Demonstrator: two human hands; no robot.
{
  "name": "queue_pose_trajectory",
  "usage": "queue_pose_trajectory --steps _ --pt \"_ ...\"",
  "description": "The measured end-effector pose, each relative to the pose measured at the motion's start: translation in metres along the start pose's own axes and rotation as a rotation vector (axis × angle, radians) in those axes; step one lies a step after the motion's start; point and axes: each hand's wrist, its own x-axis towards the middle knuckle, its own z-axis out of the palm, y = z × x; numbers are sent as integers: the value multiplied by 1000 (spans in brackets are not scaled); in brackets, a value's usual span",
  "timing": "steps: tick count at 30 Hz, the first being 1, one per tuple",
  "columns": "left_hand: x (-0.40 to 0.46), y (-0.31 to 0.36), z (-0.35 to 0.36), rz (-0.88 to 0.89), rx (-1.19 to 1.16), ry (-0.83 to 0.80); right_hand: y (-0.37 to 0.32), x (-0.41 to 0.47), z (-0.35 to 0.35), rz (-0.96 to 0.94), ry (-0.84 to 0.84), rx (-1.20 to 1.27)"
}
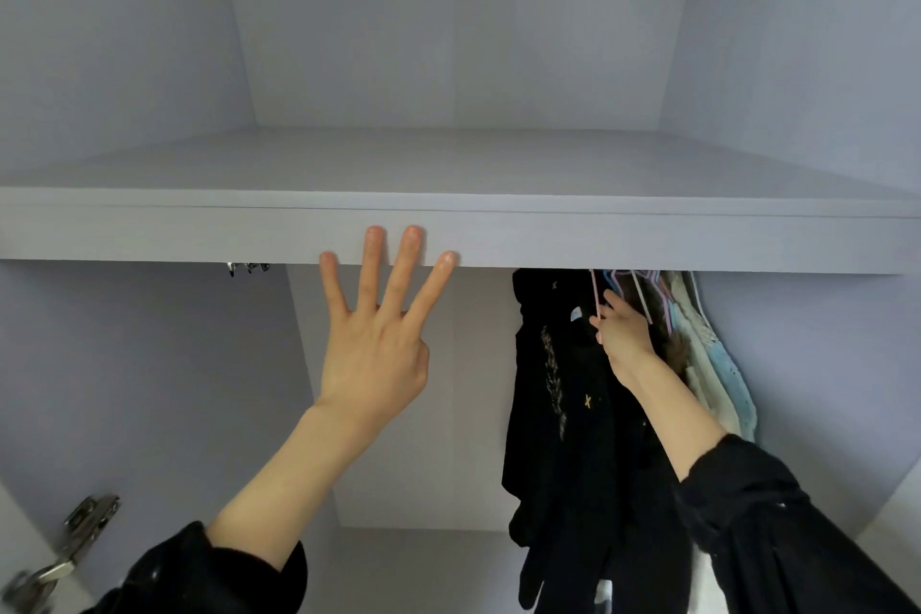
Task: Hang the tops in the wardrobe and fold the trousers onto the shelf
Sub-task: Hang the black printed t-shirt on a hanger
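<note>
Pale lilac-grey laminate fills my view: the wardrobe has smooth, matt panels at the sides and back. Its shelf runs flat across the whole width, a thick board with a square front edge and a thin seam line along the top of that edge.

Below the shelf on the right hangs a black top, soft and limp, with small gold star-like marks and a feathery gold motif down its front; its lower folds drop out of view at the near edge. Just right of it, further hanging garments in pale cream and light blue press together in thin, crinkled layers.

My left hand is raised with its fingers straight and spread apart, and the fingertips lie against the shelf's front edge; it holds nothing. My right hand reaches up between the black top and the pale garments, fingers curled and pinching a thin pink hanger just under the shelf. Both arms wear dark sleeves pushed back from the wrists.

At the near left corner sits a metal door hinge, dull silver and angular. A small shiny metal fitting peeks out beneath the shelf on the left.
</note>
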Motion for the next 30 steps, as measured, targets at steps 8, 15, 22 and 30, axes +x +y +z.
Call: queue_pose_trajectory --steps 8,15,22,30 --pt "-52 40 -15 -138 -292 -241 21 -89 -43 -72 -146 -258" --pt "-107 93 -32 -88 -848 -720 61 -196 -97 74 -168 -338" --pt "-153 166 -92 235 -1204 -902 93 -341 -154 201 15 -242" --pt "-227 273 -199 602 -1517 -1058 132 -551 -246 340 472 -148"
